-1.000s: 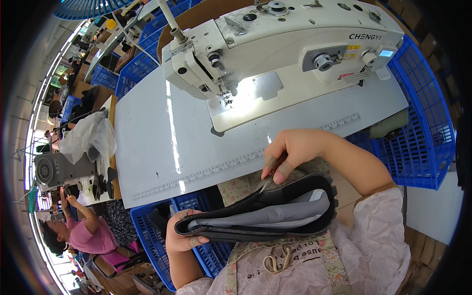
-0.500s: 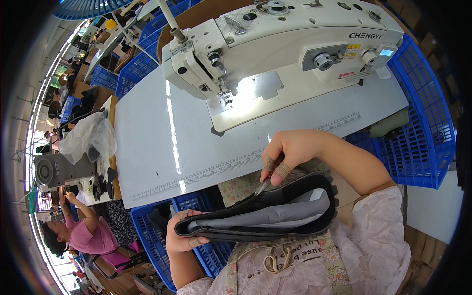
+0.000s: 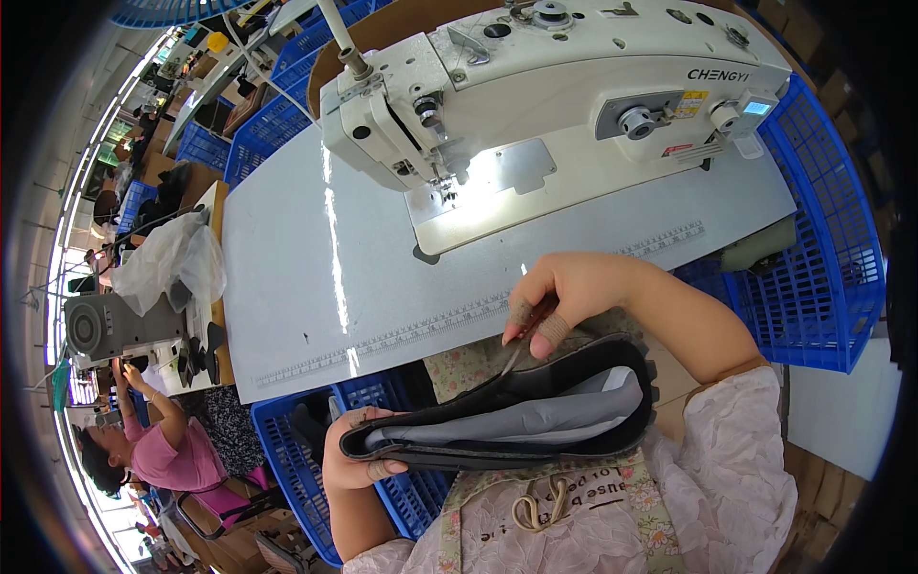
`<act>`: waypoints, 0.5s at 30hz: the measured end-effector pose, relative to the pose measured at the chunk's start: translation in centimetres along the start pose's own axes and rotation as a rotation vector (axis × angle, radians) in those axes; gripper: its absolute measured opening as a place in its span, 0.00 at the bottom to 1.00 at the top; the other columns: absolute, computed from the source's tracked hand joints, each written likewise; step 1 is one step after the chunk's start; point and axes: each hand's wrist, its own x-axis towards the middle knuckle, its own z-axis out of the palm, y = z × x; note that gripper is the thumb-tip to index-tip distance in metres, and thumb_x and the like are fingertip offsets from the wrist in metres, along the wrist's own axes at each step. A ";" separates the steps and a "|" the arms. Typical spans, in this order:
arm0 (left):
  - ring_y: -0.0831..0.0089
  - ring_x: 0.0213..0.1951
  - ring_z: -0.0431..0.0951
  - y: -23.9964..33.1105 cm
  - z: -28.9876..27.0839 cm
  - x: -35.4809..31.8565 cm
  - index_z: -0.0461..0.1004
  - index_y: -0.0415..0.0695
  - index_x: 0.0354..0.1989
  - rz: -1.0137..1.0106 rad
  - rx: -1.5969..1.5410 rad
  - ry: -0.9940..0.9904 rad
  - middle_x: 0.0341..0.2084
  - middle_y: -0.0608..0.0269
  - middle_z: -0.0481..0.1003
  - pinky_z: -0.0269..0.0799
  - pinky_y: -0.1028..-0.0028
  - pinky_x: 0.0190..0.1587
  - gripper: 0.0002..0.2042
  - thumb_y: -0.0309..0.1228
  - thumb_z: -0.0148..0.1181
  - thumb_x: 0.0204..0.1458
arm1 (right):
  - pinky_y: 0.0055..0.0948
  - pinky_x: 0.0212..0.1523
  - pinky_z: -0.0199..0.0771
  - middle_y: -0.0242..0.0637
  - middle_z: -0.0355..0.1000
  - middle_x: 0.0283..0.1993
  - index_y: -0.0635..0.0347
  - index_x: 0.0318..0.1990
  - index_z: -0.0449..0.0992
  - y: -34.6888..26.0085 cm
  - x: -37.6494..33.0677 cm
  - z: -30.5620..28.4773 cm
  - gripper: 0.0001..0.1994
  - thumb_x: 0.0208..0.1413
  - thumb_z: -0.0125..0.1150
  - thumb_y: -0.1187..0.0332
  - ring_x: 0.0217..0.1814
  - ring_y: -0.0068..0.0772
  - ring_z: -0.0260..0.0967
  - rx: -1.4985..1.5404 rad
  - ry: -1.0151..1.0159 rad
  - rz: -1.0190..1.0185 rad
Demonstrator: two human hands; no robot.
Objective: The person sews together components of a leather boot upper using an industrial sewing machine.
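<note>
Below the counter edge, at the person's lap: a long black padded piece with a grey lining (image 3: 516, 421) lies across, folded along its length, held at both ends.
Left hand (image 3: 359, 454): closed round the left end of the black piece, thumb on top, fingers curled underneath; a strip of tape wraps one fingertip.
Right hand (image 3: 559, 297): fingers pinched shut on a small thin tool (image 3: 528, 335), its tip at the upper edge of the black piece; what kind of tool it is cannot be made out; tape on the fingertips.
Counter (image 3: 316, 277): pale grey flat top with one printed ruler strip (image 3: 478, 311) running along its near edge.
Machine: one cream-white industrial sewing machine (image 3: 574, 86) at the far side, lit at the needle; one small lit screen at its right end, one yellow sticker and one red-and-white sticker beside the grey dial.
Crates: blue plastic mesh crates, one at the right (image 3: 822, 258), one under the counter by the left hand (image 3: 296, 440), several more at the top left, partly cut off.
Apron: floral, with printed lettering half hidden in folds; one pair of gold scissors (image 3: 537, 502) hangs on it.
Other person: one, in a pink top (image 3: 186, 459), lower left, partly cut off by the dark rim.
White plastic bag (image 3: 172, 263): one, on the neighbouring bench, contents hidden.
</note>
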 end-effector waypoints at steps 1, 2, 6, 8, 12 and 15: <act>0.69 0.39 0.79 0.0 -0.4 0.1 0.71 0.29 0.46 -0.009 0.017 -0.048 0.37 0.50 0.79 0.75 0.71 0.43 0.35 0.28 0.82 0.26 | 0.22 0.45 0.71 0.34 0.78 0.37 0.64 0.42 0.80 0.1 0.1 -0.3 0.17 0.47 0.72 0.65 0.41 0.22 0.73 -0.020 0.035 -0.002; 0.67 0.39 0.79 -0.1 -0.8 0.3 0.70 0.29 0.46 -0.017 0.034 -0.096 0.38 0.50 0.78 0.75 0.70 0.43 0.35 0.27 0.82 0.25 | 0.22 0.45 0.71 0.33 0.78 0.37 0.64 0.42 0.80 0.1 0.1 -0.7 0.17 0.47 0.72 0.65 0.42 0.22 0.72 -0.041 0.070 -0.005; 0.61 0.46 0.77 -1.7 -4.0 -1.1 0.66 0.33 0.53 0.145 0.087 0.094 0.45 0.48 0.74 0.73 0.65 0.48 0.41 0.24 0.81 0.24 | 0.24 0.46 0.72 0.34 0.77 0.42 0.64 0.44 0.79 2.4 0.0 -4.0 0.16 0.47 0.71 0.68 0.41 0.23 0.73 0.070 0.285 -0.054; 0.58 0.49 0.75 0.8 -4.9 -2.6 0.61 0.35 0.58 0.255 -0.008 0.398 0.48 0.51 0.72 0.71 0.61 0.52 0.46 0.32 0.82 0.25 | 0.24 0.41 0.74 0.34 0.77 0.41 0.62 0.44 0.79 1.7 -1.0 -5.2 0.16 0.47 0.71 0.68 0.37 0.25 0.74 -0.348 0.699 0.071; 0.61 0.50 0.74 5.6 -10.7 -2.0 0.62 0.38 0.59 0.267 0.091 0.771 0.50 0.55 0.72 0.72 0.62 0.53 0.34 0.37 0.70 0.45 | 0.30 0.32 0.73 0.35 0.71 0.32 0.54 0.40 0.80 5.0 -4.9 -7.8 0.15 0.43 0.70 0.63 0.31 0.36 0.73 -1.081 1.151 0.047; 0.61 0.50 0.75 7.5 -15.3 2.9 0.64 0.38 0.58 0.193 -0.105 0.757 0.50 0.53 0.72 0.74 0.63 0.52 0.23 0.31 0.61 0.55 | 0.30 0.31 0.74 0.33 0.72 0.32 0.54 0.39 0.80 7.6 -5.6 -7.4 0.15 0.42 0.71 0.62 0.30 0.34 0.73 -1.063 1.331 0.015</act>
